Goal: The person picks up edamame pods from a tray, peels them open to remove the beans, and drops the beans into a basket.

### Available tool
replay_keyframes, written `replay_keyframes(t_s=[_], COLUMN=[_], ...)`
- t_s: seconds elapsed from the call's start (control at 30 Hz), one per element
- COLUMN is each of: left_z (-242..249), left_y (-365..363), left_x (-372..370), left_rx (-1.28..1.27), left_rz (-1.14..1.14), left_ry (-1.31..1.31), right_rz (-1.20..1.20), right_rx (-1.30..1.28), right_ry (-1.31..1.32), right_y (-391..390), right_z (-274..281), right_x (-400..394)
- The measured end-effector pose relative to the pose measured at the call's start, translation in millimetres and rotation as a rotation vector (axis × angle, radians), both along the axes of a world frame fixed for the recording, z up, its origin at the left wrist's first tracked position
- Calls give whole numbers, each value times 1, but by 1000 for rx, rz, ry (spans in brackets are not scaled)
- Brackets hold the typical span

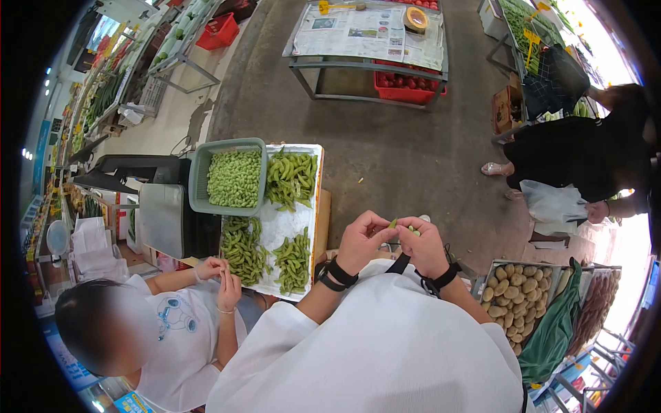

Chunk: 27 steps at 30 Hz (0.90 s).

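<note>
In front of my chest, my left hand (pixel 363 242) pinches a small green soybean pod (pixel 392 224) between thumb and fingertips. Close beside it, nearly touching, my right hand (pixel 425 252) is closed with shelled green soybeans (pixel 414 231) showing at its fingers. To the left lies a white foam tray (pixel 279 224) with piles of unshelled pods (pixel 292 180). A grey-green plastic basket (pixel 195 177) full of shelled soybeans (pixel 234 179) rests on the tray's far left corner.
At lower left, another person (pixel 180 323) sits with both hands together by the tray. A weighing scale (pixel 162 213) stands left of the basket. Potatoes (pixel 516 292) fill a crate at right. A newspaper-covered table (pixel 344 41) is ahead; a standing person (pixel 585 155) holds a plastic bag.
</note>
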<state>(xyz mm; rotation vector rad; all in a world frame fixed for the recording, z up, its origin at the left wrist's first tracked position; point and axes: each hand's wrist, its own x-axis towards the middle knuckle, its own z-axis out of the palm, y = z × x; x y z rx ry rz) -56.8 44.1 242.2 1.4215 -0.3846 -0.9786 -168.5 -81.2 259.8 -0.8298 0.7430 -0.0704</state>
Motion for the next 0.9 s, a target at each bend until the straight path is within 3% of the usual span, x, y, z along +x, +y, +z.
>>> replay_keyframes(t_s=[0.6, 0.9], left_z=[3, 4], left_y=[-4, -7], left_x=[7, 12], left_rx=[23, -116], left_rz=[-67, -68], left_ry=[-91, 274], right_rz=[42, -51], right_rx=[30, 192], right_ry=[-15, -104], right_y=[-12, -9], right_z=[-6, -5], right_x=[3, 8])
